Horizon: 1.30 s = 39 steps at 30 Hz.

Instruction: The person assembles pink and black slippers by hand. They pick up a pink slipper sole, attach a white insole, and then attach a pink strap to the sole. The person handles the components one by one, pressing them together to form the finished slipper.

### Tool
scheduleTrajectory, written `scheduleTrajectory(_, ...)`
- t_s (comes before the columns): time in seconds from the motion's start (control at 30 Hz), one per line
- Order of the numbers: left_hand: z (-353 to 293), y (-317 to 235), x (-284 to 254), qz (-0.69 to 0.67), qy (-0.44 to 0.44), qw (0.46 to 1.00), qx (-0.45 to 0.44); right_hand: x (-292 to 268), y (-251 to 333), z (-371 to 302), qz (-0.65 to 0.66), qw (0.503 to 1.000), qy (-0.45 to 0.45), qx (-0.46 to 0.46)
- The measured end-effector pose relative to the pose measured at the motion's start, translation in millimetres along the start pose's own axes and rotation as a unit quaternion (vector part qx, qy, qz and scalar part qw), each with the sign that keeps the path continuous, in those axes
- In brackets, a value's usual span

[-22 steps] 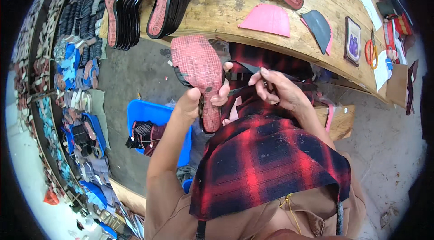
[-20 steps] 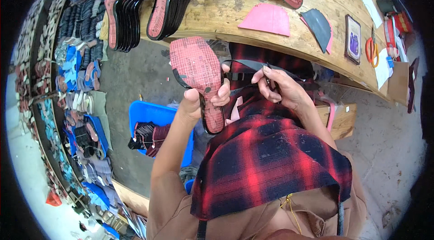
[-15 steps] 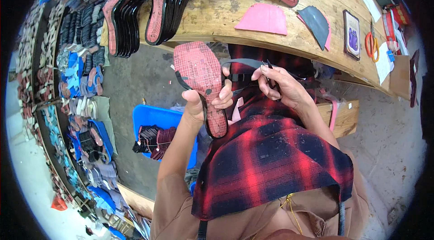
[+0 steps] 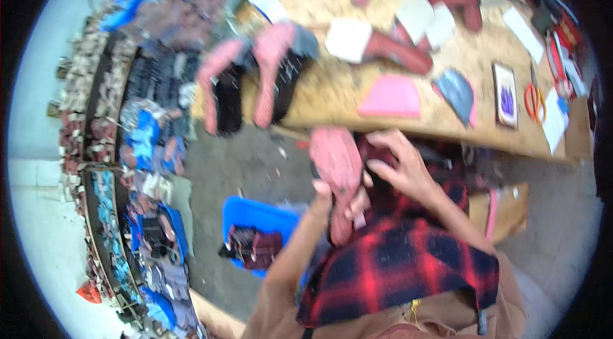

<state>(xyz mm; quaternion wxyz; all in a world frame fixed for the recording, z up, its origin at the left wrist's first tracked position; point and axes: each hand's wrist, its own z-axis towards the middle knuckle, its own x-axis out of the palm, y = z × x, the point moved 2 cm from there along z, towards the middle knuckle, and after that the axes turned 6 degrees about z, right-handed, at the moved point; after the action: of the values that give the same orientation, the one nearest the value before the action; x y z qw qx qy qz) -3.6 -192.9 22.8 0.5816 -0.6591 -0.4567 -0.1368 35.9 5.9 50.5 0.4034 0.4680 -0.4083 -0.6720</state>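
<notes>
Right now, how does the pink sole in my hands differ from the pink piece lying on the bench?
The pink sole is long, foot-shaped and held up in the left hand; the pink piece is short, fan-shaped and lies flat on the wooden bench, untouched. Both are pink.

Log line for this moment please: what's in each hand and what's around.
left hand: grips pink shoe sole | right hand: at sole's edge, over plaid cloth | wooden bench: cut pieces, orange scissors | floor: blue bin

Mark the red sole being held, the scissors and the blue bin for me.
red sole (image 4: 336,161), head view, on its broad upper face.
scissors (image 4: 533,99), head view, on the orange handles.
blue bin (image 4: 255,214), head view, on its bare floor.
</notes>
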Motion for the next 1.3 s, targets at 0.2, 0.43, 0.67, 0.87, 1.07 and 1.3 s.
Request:
scheduleTrajectory(0.2,3,-6,1,0.022,0.055,0.997,-0.042,-15,19,7,-0.048,0.996,-0.055,-0.052)
scheduleTrajectory(0.43,14,-20,29,0.042,0.064,0.997,0.009,-30,29,-12,-0.100,0.989,-0.011,-0.113)
scheduleTrajectory(0.67,20,-24,57,-0.048,0.046,0.991,0.116,-46,38,-42,-0.117,0.984,0.016,-0.133)
scheduleTrajectory(0.87,37,-17,52,-0.025,0.016,0.988,0.148,-42,41,-55,-0.127,0.981,-0.039,-0.140)
scheduleTrajectory(1.07,71,-40,67,-0.175,0.230,0.945,0.154,-69,61,-29,0.112,0.990,-0.032,-0.086)
scheduleTrajectory(1.3,79,-29,71,-0.204,0.275,0.930,0.136,-65,48,0,0.267,0.958,-0.094,0.057)
